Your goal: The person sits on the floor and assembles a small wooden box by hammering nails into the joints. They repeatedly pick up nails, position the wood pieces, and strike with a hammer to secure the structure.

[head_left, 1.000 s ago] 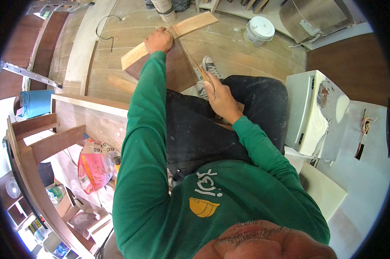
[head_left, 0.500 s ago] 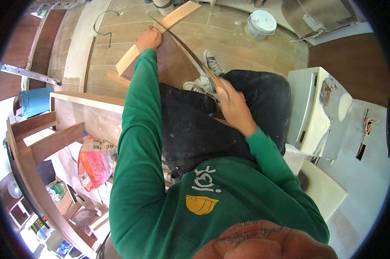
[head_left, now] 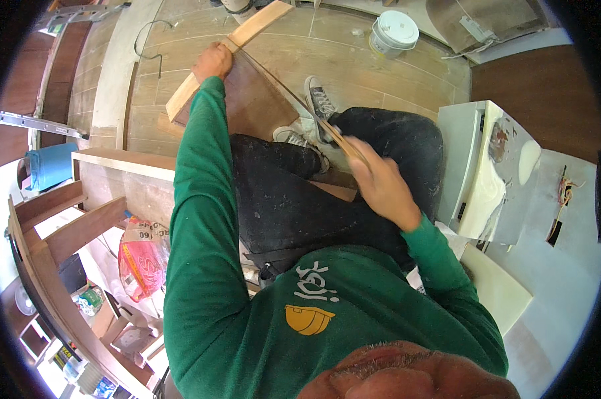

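A pale wooden plank (head_left: 264, 23) lies slantwise in front of me, across a brown board (head_left: 257, 100). My left hand (head_left: 213, 61) is closed over the plank near its middle, pressing on it. In my right hand (head_left: 383, 183) is the wooden handle of a handsaw (head_left: 289, 92), the fingers wrapped round it and slightly blurred. The thin blade shows almost edge-on and slants up and left, its far end meeting the plank just right of my left hand. My knees and shoes are beside the board.
A white lidded bucket (head_left: 395, 34) stands on the tiled floor at the far right. A pale, stained cabinet (head_left: 470, 166) is at my right. To the left are a wooden frame (head_left: 124, 161), a red bag (head_left: 143, 259), a blue box (head_left: 52, 166) and a metal ladder (head_left: 41, 124).
The saw and my right hand have drawn back toward me, down and right, so less blade reaches past the plank. My left hand still holds the plank; the whole view has shifted slightly.
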Demonstrator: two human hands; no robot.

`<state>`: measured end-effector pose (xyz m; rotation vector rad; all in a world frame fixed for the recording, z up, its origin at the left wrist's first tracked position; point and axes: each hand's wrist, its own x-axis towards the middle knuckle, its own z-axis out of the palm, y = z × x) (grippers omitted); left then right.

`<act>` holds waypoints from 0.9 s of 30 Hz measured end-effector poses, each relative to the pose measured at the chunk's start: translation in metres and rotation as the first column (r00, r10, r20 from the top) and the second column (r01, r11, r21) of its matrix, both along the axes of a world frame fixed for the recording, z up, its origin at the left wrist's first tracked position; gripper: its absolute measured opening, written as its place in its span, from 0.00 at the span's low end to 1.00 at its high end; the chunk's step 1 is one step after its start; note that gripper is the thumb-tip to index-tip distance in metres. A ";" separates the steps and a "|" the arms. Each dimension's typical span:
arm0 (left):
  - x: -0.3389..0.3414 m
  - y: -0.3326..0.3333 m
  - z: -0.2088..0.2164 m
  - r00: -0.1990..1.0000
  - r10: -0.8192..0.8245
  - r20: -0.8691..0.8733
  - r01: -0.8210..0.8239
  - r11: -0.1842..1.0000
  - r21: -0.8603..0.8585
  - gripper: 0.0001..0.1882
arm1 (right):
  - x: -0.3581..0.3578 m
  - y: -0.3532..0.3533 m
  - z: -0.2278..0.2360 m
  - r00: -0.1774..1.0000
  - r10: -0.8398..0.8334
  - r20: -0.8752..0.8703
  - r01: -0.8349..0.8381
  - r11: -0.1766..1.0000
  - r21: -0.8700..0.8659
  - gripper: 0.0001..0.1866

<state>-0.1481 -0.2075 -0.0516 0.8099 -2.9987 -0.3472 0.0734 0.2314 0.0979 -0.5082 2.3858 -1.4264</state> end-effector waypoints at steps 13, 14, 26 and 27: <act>-0.003 -0.002 -0.004 0.999 0.016 -0.038 -0.016 1.000 0.004 0.27 | 0.000 -0.017 -0.011 1.000 -0.028 0.001 0.028 0.998 -0.053 0.21; -0.002 0.003 0.002 0.999 0.010 -0.053 -0.010 1.000 0.002 0.26 | 0.013 -0.002 -0.008 0.997 -0.043 -0.070 0.035 0.994 -0.106 0.21; 0.008 0.031 0.010 0.990 -0.051 -0.131 0.034 0.991 -0.126 0.25 | -0.086 -0.123 -0.055 0.997 -0.059 -0.055 0.055 0.996 -0.072 0.24; 0.007 0.028 0.008 0.994 -0.036 -0.107 0.025 0.995 -0.099 0.24 | -0.069 -0.109 -0.053 0.998 -0.056 -0.041 0.053 0.996 -0.073 0.24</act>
